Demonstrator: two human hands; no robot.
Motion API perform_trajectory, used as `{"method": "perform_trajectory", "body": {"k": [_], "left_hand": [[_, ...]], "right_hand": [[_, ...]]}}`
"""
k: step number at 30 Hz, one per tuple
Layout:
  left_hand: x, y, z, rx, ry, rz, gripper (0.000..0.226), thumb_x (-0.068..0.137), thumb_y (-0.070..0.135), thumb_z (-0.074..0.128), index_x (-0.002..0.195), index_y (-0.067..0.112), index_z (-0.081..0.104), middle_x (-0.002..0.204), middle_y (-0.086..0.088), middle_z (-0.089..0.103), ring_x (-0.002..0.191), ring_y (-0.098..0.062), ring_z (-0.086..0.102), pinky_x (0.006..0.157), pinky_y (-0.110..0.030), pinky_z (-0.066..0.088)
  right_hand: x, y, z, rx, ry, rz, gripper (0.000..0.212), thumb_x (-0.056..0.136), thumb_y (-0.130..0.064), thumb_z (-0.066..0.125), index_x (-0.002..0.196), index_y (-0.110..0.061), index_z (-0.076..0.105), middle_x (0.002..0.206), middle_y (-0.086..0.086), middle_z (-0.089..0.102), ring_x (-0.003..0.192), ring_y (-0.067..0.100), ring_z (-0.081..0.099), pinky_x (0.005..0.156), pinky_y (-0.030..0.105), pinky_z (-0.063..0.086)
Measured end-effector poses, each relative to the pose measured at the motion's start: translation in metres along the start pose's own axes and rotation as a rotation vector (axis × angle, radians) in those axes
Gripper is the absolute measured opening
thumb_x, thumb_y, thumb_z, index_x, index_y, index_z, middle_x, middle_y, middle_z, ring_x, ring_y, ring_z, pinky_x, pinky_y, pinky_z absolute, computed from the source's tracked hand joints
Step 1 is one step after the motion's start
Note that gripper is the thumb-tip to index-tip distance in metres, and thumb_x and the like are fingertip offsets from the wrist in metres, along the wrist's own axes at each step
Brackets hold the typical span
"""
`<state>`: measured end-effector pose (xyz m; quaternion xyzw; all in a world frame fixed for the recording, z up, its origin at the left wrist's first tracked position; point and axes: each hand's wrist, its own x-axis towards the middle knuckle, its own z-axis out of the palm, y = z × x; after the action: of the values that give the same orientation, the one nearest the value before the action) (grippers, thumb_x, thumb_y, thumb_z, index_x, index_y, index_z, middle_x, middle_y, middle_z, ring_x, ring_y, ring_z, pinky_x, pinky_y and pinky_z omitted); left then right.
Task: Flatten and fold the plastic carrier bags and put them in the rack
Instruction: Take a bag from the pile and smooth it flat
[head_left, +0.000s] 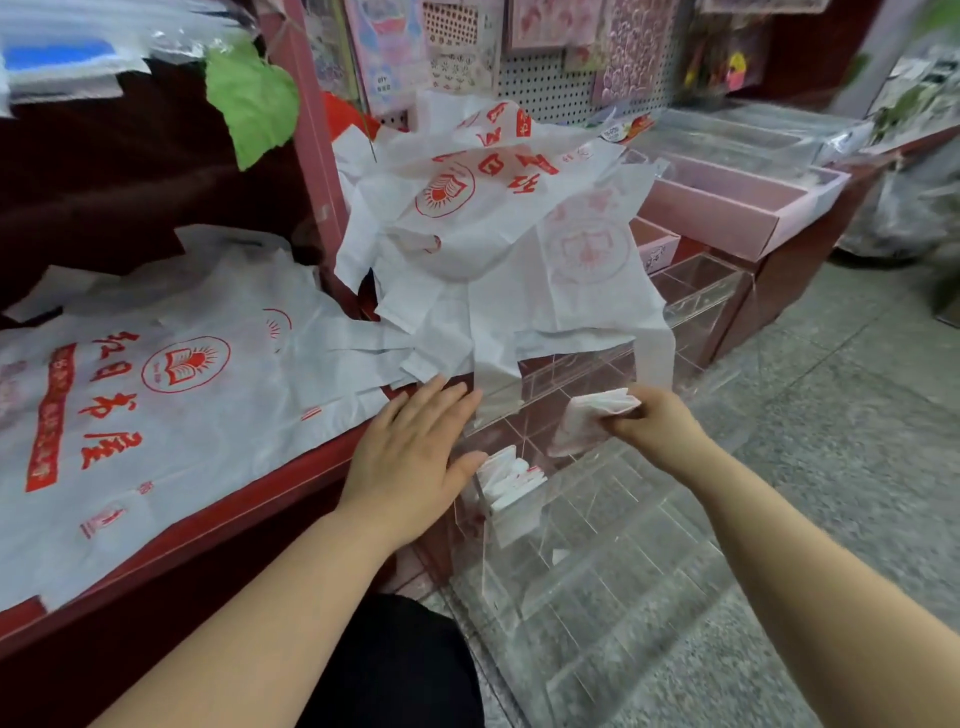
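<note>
Left hand (410, 452): fingers straight and close together, palm down at the left rim of the clear acrylic rack (597, 561), thumb beside folded bags (509, 480) standing in a left compartment. Right hand (657, 415): fingers curled, pinching a folded carrier bag (587, 418) over a farther compartment. Unfolded stock: flat bag (156, 405) on the red counter (260, 512), left; heap of bags (493, 234), far centre.
</note>
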<state>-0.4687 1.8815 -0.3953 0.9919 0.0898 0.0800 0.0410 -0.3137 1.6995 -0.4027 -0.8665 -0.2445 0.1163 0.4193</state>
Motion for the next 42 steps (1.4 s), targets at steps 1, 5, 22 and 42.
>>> {"method": "perform_trajectory", "body": {"k": [1, 5, 22, 42], "left_hand": [[0.0, 0.0, 0.001, 0.004, -0.006, -0.001, 0.09, 0.061, 0.06, -0.017, 0.146, 0.032, -0.003, 0.155, 0.013, 0.0, 0.122, 0.007, -0.021, 0.097, -0.015, -0.021], [0.0, 0.0, 0.0, 0.034, -0.011, 0.013, 0.092, 0.061, 0.061, -0.017, 0.146, 0.03, -0.003, 0.155, 0.013, 0.0, 0.122, 0.006, -0.022, 0.096, -0.015, -0.022], [0.0, -0.001, 0.002, 0.047, -0.016, 0.014, 0.093, 0.062, 0.064, -0.014, 0.147, 0.028, -0.002, 0.155, 0.01, 0.001, 0.123, 0.003, -0.023, 0.102, -0.021, -0.019], [-0.047, -0.013, -0.031, -0.328, 0.196, -0.017, 0.045, 0.089, 0.049, 0.039, 0.127, 0.028, 0.052, 0.138, 0.014, 0.042, 0.134, -0.004, 0.027, 0.105, -0.019, 0.013]], "right_hand": [[0.002, 0.002, 0.003, -0.041, -0.079, -0.005, 0.013, 0.082, 0.004, 0.058, 0.073, -0.005, 0.056, 0.063, 0.001, 0.048, 0.057, 0.011, 0.04, 0.047, 0.011, 0.032], [0.005, 0.001, 0.007, -0.288, -0.249, 0.011, 0.012, 0.087, -0.007, 0.053, 0.079, -0.015, 0.053, 0.068, -0.004, 0.05, 0.075, 0.018, 0.046, 0.077, 0.025, 0.027], [0.013, 0.012, 0.01, -0.719, -0.196, -0.098, 0.009, 0.084, -0.022, 0.053, 0.087, -0.028, 0.06, 0.104, -0.004, 0.054, 0.11, 0.02, 0.037, 0.099, 0.033, 0.016], [-0.034, -0.041, 0.007, -0.502, 0.139, -0.391, 0.018, 0.082, -0.008, 0.059, 0.097, -0.01, 0.068, 0.085, -0.002, 0.061, 0.088, 0.021, 0.051, 0.071, 0.022, 0.026]]}}
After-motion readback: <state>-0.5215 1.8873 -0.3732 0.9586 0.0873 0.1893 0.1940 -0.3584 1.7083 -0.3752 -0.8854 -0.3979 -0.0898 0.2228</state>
